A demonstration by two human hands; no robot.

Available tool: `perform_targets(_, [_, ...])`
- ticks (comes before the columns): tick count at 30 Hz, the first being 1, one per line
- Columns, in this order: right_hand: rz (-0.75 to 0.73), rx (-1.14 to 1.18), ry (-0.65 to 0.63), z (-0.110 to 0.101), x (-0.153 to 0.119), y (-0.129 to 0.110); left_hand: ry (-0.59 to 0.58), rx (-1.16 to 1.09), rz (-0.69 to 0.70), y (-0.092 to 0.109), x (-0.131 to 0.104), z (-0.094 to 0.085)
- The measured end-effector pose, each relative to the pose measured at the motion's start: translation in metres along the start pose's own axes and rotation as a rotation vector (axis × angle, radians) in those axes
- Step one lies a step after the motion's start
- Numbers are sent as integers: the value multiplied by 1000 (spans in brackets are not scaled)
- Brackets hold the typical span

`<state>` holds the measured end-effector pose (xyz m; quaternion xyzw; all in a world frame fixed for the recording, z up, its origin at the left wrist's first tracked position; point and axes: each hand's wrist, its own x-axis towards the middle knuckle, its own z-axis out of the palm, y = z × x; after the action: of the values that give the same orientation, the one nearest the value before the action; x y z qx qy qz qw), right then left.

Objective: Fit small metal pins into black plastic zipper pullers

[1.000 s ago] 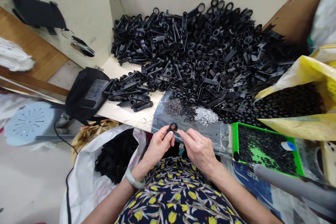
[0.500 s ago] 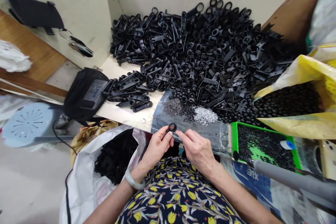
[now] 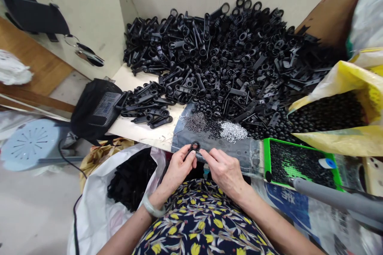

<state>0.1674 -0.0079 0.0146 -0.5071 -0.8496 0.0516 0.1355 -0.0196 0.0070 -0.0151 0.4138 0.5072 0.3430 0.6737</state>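
My left hand point(image 3: 181, 163) pinches a black ring-ended plastic part point(image 3: 195, 146) between thumb and fingers, ring facing up. My right hand point(image 3: 224, 167) is closed, its index finger and thumb tips together at the right edge of that ring. Whatever those tips hold, if anything, is too small to make out. Just beyond both hands lies a dark grey pad point(image 3: 209, 143). On the pad are a pile of small silver pins point(image 3: 233, 130) and a pile of tiny grey-brown pieces point(image 3: 196, 122), with small black pieces between them.
A big heap of black plastic parts point(image 3: 203, 51) fills the board behind. At right are a yellow bag point(image 3: 335, 141) of black balls, a green tray point(image 3: 267, 159) and a grey bar point(image 3: 329, 197). Left stand a white sack point(image 3: 92, 207), a black pouch point(image 3: 95, 107) and a blue stool point(image 3: 30, 143).
The view has shifted slightly. Both hands keep nearly the same pose around the black part, which has tilted a little in my left fingers.
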Motion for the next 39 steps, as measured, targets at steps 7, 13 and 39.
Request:
perform_targets(7, [23,-17,-27,4,-1,-5,38,41,12,-2,1,0])
perform_targets(13, [50,-39,-100,12,0,-6,61,28,0,-10,5,3])
perform_targets(39, [-103,-158,-270,12,16,-3,66,-175,-106,-14,14,7])
